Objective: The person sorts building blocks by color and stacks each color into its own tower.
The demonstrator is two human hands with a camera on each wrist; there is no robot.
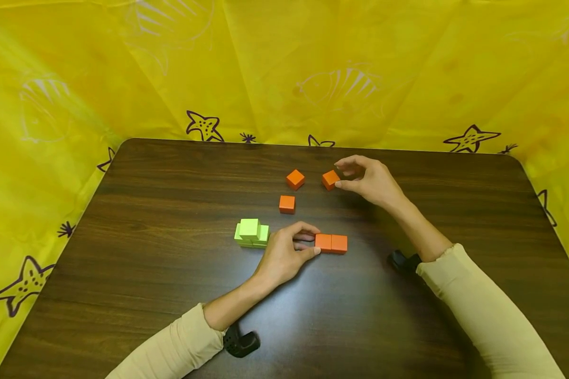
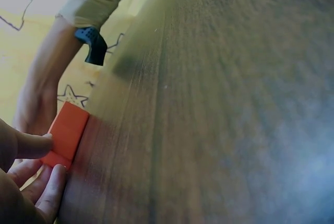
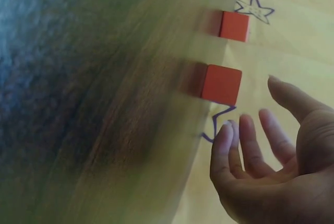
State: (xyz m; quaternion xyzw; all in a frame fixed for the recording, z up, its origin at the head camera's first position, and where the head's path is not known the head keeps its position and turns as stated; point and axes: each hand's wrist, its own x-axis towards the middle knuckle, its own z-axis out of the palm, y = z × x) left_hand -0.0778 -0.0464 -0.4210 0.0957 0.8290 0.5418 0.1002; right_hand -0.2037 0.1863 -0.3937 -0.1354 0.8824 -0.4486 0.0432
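Pinching the orange pair (image 1: 332,243) at its nine-o'clock end, the left hand (image 1: 285,253) stands between it and the green stack (image 1: 249,234). Right hand (image 1: 371,180), fingers spread, is just beside the twelve-o'clock cube (image 1: 331,180); two further cubes (image 1: 287,205) lie toward ten and eleven.

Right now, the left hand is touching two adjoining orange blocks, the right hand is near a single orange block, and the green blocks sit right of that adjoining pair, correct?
Not quite: the head view shows the green blocks left of the adjoining orange blocks. The rest holds: the left hand touches those, and the right hand is near a single orange block.
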